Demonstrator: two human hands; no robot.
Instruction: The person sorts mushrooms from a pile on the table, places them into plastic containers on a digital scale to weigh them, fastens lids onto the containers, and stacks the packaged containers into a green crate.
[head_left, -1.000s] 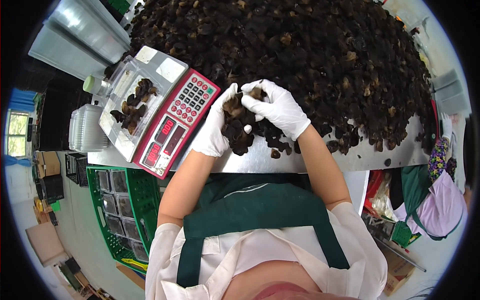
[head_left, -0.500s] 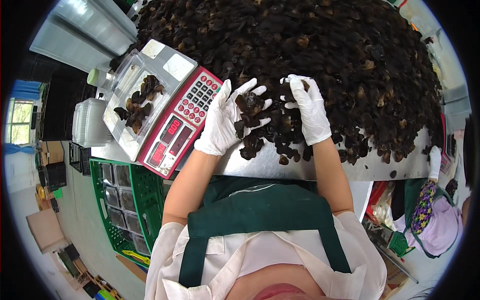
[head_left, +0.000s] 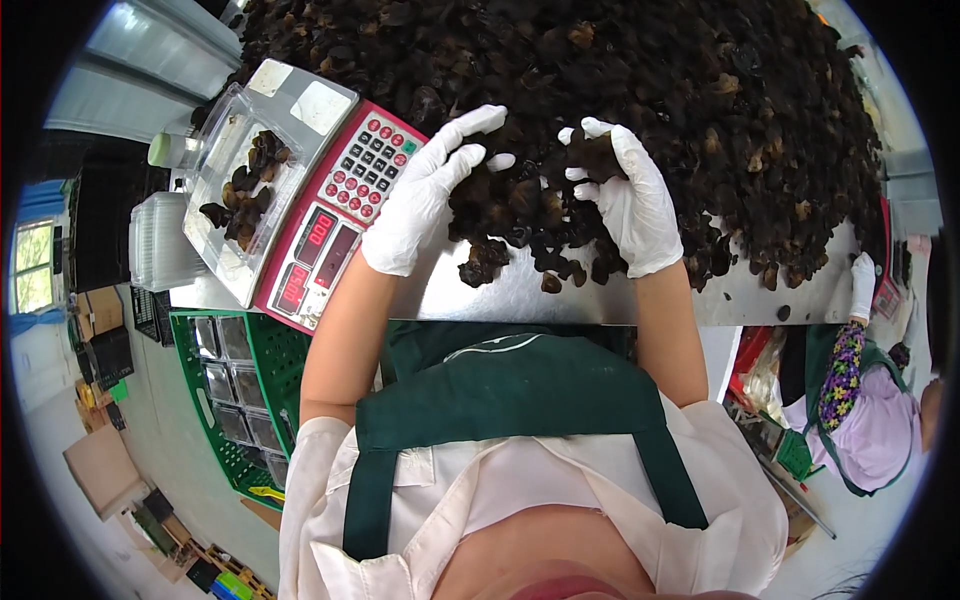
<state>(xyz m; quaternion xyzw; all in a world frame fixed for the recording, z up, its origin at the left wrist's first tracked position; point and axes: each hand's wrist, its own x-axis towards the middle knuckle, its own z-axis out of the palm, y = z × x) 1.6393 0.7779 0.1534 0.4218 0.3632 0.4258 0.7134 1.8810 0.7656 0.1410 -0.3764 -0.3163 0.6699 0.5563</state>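
Note:
Both my hands wear white gloves over a large pile of dark wood ear mushrooms (head_left: 660, 70) on a metal table (head_left: 435, 295). My left hand (head_left: 412, 212) is turned palm inward at the pile's near left edge, its fingers apart and partly hidden among the pieces. Opposite it, my right hand (head_left: 640, 215) has a brown wood ear mushroom (head_left: 594, 156) between thumb and fingers. Left of my hands stands a red and grey digital scale (head_left: 330, 190). On its platform lies a clear plastic tray (head_left: 200, 172) with several mushroom pieces (head_left: 242, 205) inside.
Nested clear trays (head_left: 165, 240) stand left of the scale, near a green-capped container (head_left: 172, 150). Below the table edge, a green crate (head_left: 188, 345) holds several filled clear boxes. At the far right, another person's gloved hand (head_left: 862, 285) rests near the table.
My left hand has turned over from palm up, and the mushroom seen on its palm no longer shows there. My right hand keeps a piece between its fingers. The whole view has shifted slightly.

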